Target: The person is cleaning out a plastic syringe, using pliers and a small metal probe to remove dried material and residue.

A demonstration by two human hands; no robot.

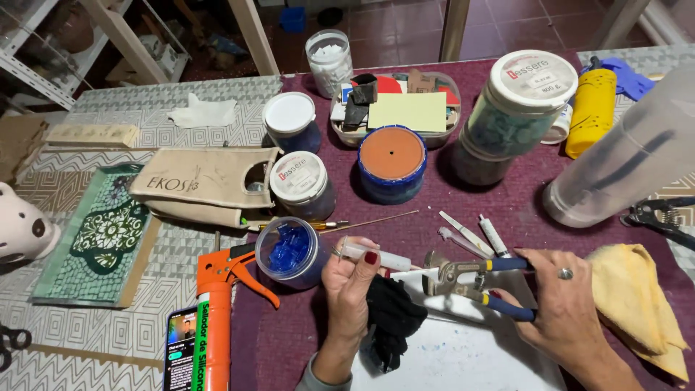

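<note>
My left hand [352, 286] grips a clear syringe-like tube [376, 255] and a black cloth [394, 315] that hangs below the palm. My right hand [557, 300] holds blue-handled pliers [474, 279], whose jaws point left toward the tube's tip. Both hands hover over a white sheet [463, 347] on the maroon tablecloth [507, 206]. A small clear jar of blue glass pieces [287, 251] stands just left of my left hand.
An orange caulking gun [217, 311] and a phone [181, 347] lie at lower left, beside a green mosaic panel [101, 232]. Several lidded jars [517, 101], a blue pot with a terracotta lid [392, 161], a scrap tray [405, 108], small tubes [470, 235] and a yellow cloth [637, 304] crowd the table.
</note>
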